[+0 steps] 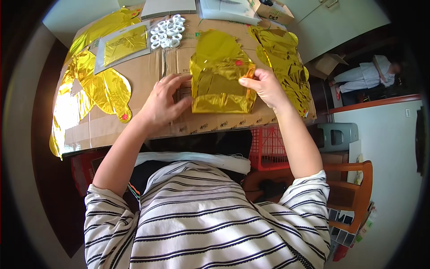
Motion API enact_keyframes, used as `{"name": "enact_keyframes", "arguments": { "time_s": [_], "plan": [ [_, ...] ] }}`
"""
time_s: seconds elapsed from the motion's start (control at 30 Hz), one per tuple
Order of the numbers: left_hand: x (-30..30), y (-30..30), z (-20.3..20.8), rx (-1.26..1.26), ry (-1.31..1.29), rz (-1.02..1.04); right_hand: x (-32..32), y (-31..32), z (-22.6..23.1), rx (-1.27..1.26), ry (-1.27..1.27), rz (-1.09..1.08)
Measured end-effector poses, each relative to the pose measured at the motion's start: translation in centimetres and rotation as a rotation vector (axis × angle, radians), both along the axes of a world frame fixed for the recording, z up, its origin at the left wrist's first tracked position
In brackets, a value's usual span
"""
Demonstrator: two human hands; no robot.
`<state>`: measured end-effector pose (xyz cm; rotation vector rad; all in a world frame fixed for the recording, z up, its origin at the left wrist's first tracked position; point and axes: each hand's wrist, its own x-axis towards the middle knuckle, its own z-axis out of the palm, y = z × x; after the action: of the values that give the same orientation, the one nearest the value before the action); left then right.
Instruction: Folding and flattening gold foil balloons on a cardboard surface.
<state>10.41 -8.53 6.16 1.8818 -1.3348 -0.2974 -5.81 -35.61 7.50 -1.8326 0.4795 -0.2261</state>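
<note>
A gold foil balloon (219, 83), partly folded into a flat panel, lies on the cardboard-covered table (148, 98) in front of me. My right hand (266, 89) pinches its right edge between thumb and fingers, where the foil is bunched up. A small red mark shows on the foil close to that grip. Beside the balloon's left edge, my left hand (166, 101) rests with thumb and fingers spread, holding nothing.
Flat gold foil balloons (105, 87) lie at the left, with more foil (286, 62) at the right. Farther back are a clear-bagged gold foil piece (126, 45), white ribbon rolls (168, 32) and clear bags (228, 11). A red crate (268, 150) and wooden chair (360, 193) stand right; a person (365, 75) is beyond.
</note>
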Motion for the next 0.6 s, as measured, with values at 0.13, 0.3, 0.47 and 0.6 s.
{"name": "enact_keyframes", "arguments": {
  "time_s": [0.13, 0.3, 0.47, 0.6],
  "plan": [
    [2.7, -2.3, -0.9, -0.059, 0.014, -0.017, -0.7, -0.7, 0.3, -0.250, -0.241, -0.074],
    [4.2, -4.3, -1.5, -0.132, 0.061, -0.081, -2.7, 1.9, 1.6, -0.739, -0.485, 0.006],
    [4.5, -5.2, -1.5, -0.129, -0.118, -0.154, -5.9, 3.4, -1.4, -0.994, -0.511, 0.129],
    [4.3, -5.6, -2.1, -0.138, -0.255, -0.182, -6.9, 4.3, -1.6, -1.085, -0.418, 0.264]
  ]
}}
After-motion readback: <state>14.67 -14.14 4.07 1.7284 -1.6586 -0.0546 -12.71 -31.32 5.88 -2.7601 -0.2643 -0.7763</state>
